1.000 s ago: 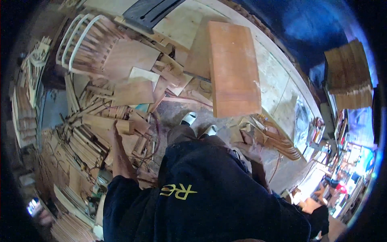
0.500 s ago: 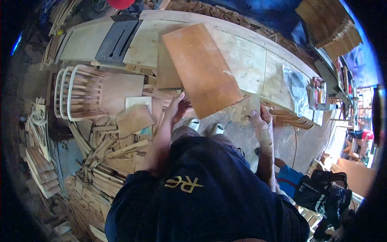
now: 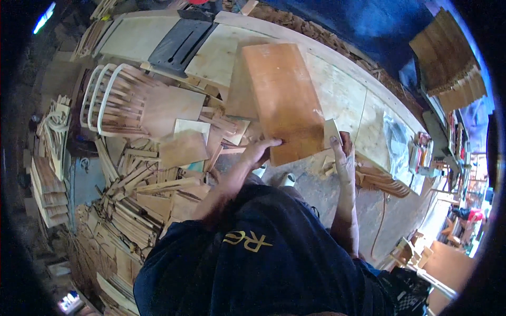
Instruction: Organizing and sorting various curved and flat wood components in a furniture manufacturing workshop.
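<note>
A reddish-brown rectangular wooden board lies partly over the workbench, its near end reaching out toward me. My left hand is closed on the board's near left edge, thumb on the top face and the other fingers mostly hidden beneath. A small pale flat piece is pinched in my right hand, thumb toward me, beside the board's right edge. Whether that piece touches the edge I cannot tell.
A black metal plate with a slot is set in the bench at left. Stacked wooden chairs and heaped wood offcuts are on my left. A clear plastic bag lies at the bench's right end, near stacked brown sheets.
My left hand has come onto the board's near left edge and taken hold. The board has turned slightly, and the pale piece in my right hand is closer to its right edge.
</note>
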Action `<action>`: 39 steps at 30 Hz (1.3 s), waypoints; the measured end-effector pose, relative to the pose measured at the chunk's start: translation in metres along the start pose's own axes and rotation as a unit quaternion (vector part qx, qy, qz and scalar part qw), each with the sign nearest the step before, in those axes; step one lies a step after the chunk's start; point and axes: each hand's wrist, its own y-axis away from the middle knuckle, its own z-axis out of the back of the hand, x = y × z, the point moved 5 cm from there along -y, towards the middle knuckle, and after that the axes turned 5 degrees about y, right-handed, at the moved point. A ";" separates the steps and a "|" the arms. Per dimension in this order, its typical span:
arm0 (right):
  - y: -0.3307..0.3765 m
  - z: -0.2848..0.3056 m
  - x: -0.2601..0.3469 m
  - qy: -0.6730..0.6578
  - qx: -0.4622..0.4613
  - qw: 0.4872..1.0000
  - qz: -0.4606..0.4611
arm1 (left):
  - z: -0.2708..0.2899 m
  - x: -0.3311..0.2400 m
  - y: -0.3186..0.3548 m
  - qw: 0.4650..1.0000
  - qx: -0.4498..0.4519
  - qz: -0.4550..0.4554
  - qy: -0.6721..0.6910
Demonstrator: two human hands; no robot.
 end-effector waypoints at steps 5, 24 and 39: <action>0.013 -0.013 -0.005 -0.080 0.050 0.993 -0.065 | -0.041 -0.017 0.039 0.999 -0.049 -0.009 0.000; 0.000 0.001 -0.186 -0.072 0.023 0.993 -0.088 | -0.079 -0.003 -0.001 0.950 0.133 0.005 -0.283; 0.049 -0.019 -0.093 -0.453 -0.061 0.867 -0.200 | -0.007 -0.004 0.002 0.985 -0.166 -0.044 -0.001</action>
